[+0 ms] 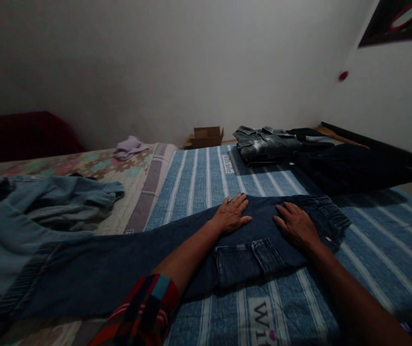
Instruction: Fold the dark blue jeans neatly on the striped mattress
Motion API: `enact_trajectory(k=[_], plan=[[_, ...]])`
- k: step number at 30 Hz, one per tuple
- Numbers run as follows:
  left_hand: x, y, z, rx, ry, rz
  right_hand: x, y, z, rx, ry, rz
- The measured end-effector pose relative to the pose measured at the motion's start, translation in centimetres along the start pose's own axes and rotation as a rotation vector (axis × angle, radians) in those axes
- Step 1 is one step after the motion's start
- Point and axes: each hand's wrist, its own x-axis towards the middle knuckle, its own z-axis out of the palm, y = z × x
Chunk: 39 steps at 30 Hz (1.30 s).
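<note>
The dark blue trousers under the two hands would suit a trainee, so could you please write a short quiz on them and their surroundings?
1. True or false: the left hand and the right hand both touch the trousers.
2. Beyond the trousers, the print on the striped sheet reads: (a) Good night, (b) With love, (c) Sweet home?
3. Which hand is nearer the small white tag on the trousers?

Key: 1. True. 2. b. 3. The right hand.

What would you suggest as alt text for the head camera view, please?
A person's left hand and right hand lie palm down on dark blue trousers spread sideways, partly over a blue striped cover. Folded clothes sit beyond at the right; loose clothes lie at the left.
</note>
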Motion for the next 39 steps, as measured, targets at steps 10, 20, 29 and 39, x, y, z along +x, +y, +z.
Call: enact_trajectory(k=[10,20,29,39], plan=[[-1.0,0.4,0.2,-0.046,-0.032,0.063,-0.3,0.3,0.5,-0.037,0.03,-0.025],[-1.8,0.9,-0.4,-0.124,-0.02,-0.005,-0.9,1.8,2.0,-0.023,0.025,-0.086],[-10.7,1.6,-2.1,-0.173,0.026,-0.381,-1.1,2.4,2.4,0.009,0.014,-0.104],[-15.8,1.0,0.0,-0.073,0.013,-0.553,-1.1,2.0,1.9,0.015,-0.021,-0.089]])
